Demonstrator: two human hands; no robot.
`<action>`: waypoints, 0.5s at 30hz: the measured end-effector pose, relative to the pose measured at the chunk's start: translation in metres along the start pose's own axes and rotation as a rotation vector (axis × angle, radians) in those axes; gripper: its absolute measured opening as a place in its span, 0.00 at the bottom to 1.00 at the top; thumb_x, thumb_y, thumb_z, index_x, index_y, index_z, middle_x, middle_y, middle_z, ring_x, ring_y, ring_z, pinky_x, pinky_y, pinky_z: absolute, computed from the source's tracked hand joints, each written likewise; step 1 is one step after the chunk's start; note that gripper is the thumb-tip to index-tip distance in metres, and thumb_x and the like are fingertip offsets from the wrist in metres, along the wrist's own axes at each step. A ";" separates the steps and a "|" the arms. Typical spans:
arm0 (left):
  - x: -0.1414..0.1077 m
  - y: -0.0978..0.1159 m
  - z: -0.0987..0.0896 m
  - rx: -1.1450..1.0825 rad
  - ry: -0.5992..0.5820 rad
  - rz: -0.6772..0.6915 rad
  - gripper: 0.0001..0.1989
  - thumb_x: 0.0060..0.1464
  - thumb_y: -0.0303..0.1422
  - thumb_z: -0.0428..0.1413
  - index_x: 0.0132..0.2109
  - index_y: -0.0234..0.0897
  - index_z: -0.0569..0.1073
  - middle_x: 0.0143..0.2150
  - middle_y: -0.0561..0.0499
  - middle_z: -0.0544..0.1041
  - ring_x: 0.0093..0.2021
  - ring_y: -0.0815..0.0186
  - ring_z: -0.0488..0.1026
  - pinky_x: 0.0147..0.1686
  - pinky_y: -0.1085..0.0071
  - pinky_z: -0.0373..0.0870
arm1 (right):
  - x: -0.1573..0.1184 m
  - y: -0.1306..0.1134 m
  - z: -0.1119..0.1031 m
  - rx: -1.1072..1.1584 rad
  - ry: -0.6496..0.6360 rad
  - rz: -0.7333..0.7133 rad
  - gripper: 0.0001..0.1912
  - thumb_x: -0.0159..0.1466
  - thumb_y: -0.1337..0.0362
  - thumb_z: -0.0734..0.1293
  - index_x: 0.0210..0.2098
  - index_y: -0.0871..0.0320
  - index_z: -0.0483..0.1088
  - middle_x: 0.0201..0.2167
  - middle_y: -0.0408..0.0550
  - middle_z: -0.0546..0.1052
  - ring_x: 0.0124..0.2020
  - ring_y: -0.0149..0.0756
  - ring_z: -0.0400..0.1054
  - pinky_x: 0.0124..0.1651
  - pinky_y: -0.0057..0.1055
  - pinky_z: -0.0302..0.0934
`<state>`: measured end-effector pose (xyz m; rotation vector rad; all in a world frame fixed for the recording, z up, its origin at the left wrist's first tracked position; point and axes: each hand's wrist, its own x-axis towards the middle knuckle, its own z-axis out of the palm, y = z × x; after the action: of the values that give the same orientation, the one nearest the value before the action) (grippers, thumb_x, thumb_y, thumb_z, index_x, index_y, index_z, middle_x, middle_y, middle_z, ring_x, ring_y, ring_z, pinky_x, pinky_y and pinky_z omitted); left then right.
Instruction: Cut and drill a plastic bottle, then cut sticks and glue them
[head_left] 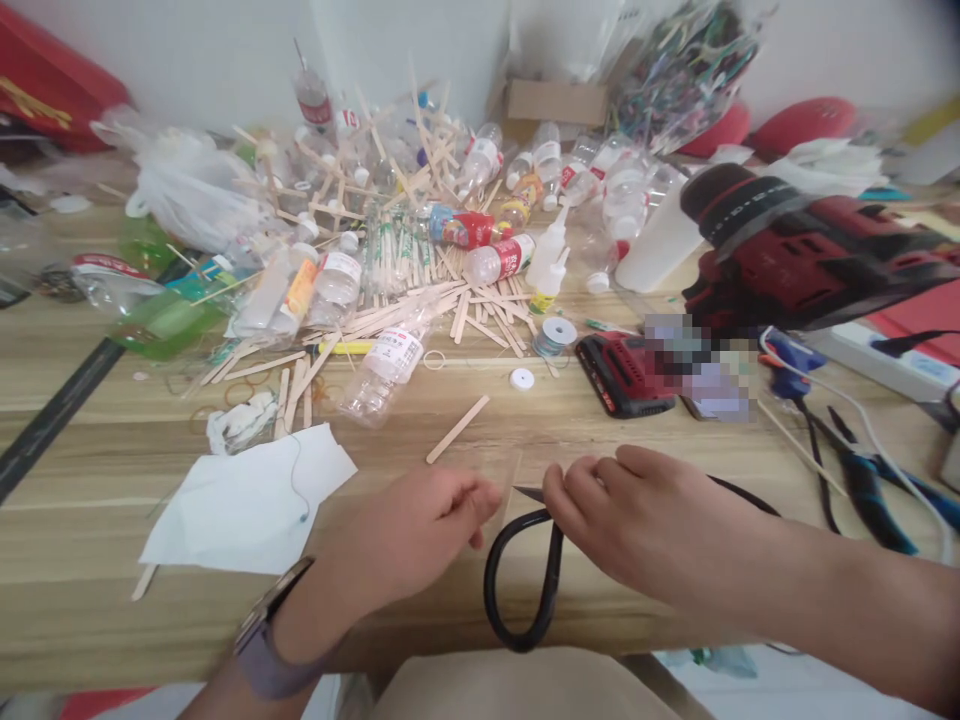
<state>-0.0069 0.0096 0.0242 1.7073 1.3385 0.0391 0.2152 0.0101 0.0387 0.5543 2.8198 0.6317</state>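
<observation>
My right hand [622, 510] is closed around a pair of scissors, fingers curled near the pivot. One black handle loop [491, 590] of the scissors hangs toward me, and a short stretch of dark blade points left. Facing it, my left hand [431, 515] has its fingers pinched on a thin, clear plastic piece [508, 490], whose outline is faint. A watch with a purple strap [274, 660] is on my left wrist. Just beyond my hands lies a flat wooden stick [457, 428]. White paper [232, 505] with a thread on it lies left of my left hand.
Plastic bottles [386, 370] and many loose wooden sticks [427, 300] crowd the back of the table. A red and black power drill [825, 250] stands at the right, its battery base [626, 375] on the tabletop. Pliers [870, 490] and a glue gun [791, 360] lie farther right.
</observation>
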 end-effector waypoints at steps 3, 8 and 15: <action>0.001 0.001 0.006 0.012 0.009 0.011 0.21 0.65 0.43 0.42 0.30 0.41 0.72 0.24 0.57 0.74 0.26 0.66 0.71 0.26 0.71 0.58 | -0.005 0.004 0.000 0.015 0.023 0.011 0.09 0.51 0.73 0.66 0.33 0.58 0.71 0.25 0.49 0.74 0.22 0.39 0.65 0.23 0.35 0.43; 0.006 -0.012 0.029 0.136 0.291 0.009 0.11 0.63 0.31 0.46 0.45 0.40 0.74 0.38 0.50 0.79 0.38 0.60 0.75 0.38 0.65 0.67 | -0.015 0.015 0.015 0.256 -0.084 0.237 0.10 0.54 0.77 0.67 0.32 0.57 0.69 0.20 0.40 0.72 0.17 0.37 0.65 0.22 0.33 0.37; 0.032 -0.027 0.047 0.631 0.248 0.630 0.13 0.63 0.23 0.48 0.49 0.37 0.73 0.54 0.46 0.73 0.52 0.57 0.67 0.53 0.58 0.67 | -0.020 0.008 0.025 0.648 -0.278 0.533 0.11 0.67 0.65 0.64 0.28 0.56 0.68 0.22 0.43 0.77 0.22 0.40 0.73 0.23 0.30 0.42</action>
<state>0.0113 0.0044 -0.0356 2.6889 0.9765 0.2124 0.2429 0.0173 0.0225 1.4017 2.5569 -0.3115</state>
